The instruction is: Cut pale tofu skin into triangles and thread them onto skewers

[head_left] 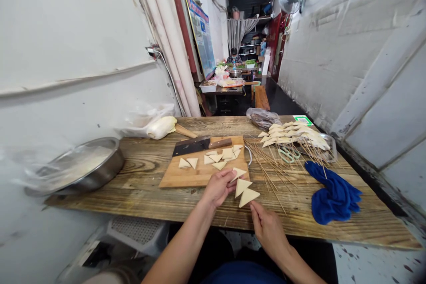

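My left hand [219, 186] is closed on a pale tofu triangle [238, 174], gripping it between thumb and fingers. Two more tofu triangles [246, 193] line up below it toward my right hand [269, 227]. That hand is pinched at the lower end of this row, on a bamboo skewer mostly hidden by the slices and fingers. Just beyond my left hand is a wooden cutting board [186, 179]. Several cut tofu triangles [216, 158] lie on it, along with a cleaver [196, 145] at its far side.
Loose bamboo skewers [269, 168] spread right of the board, near green-handled scissors [289, 155]. Filled tofu skewers [293, 133] are piled behind them. A blue cloth [333, 195] lies at right. A metal basin [89, 164] and a cabbage [161, 128] stand at left.
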Motion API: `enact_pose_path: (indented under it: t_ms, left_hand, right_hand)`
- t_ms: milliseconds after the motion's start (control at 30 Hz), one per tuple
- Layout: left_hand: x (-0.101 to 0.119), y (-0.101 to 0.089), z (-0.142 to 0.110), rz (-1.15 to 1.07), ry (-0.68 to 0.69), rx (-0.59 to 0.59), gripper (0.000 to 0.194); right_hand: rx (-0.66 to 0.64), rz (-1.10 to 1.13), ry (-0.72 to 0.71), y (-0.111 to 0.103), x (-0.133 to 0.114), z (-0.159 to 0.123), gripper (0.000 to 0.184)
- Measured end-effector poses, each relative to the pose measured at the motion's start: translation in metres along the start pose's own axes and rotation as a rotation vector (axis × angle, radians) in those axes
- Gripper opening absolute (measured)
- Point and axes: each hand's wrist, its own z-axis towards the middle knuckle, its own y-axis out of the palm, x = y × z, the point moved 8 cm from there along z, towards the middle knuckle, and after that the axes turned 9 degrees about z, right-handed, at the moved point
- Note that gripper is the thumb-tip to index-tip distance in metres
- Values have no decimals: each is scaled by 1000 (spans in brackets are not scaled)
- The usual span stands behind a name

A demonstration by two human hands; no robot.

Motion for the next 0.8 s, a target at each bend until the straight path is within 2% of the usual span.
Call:
enact_pose_path:
  t_ms: [267, 467, 533, 700, 800]
  left_hand:
    - [2, 3, -1, -48, 23, -28, 22]
    - [-3, 5, -1, 14, 39, -115, 30]
    - [-4, 2, 0, 13, 31, -97, 28]
    - [2, -18, 5, -49, 70, 57, 20]
    - [5, -16, 6, -46, 88, 38, 22]
  right_hand:
    - [105, -42, -64, 0, 4, 4, 37]
    - [33, -29, -2, 9, 15, 4, 39]
    - [1, -19, 37, 9, 17, 3, 37]
    - [-78, 28, 93, 3, 15, -2, 32]
    - [-83, 43, 78, 0, 11, -4, 36]
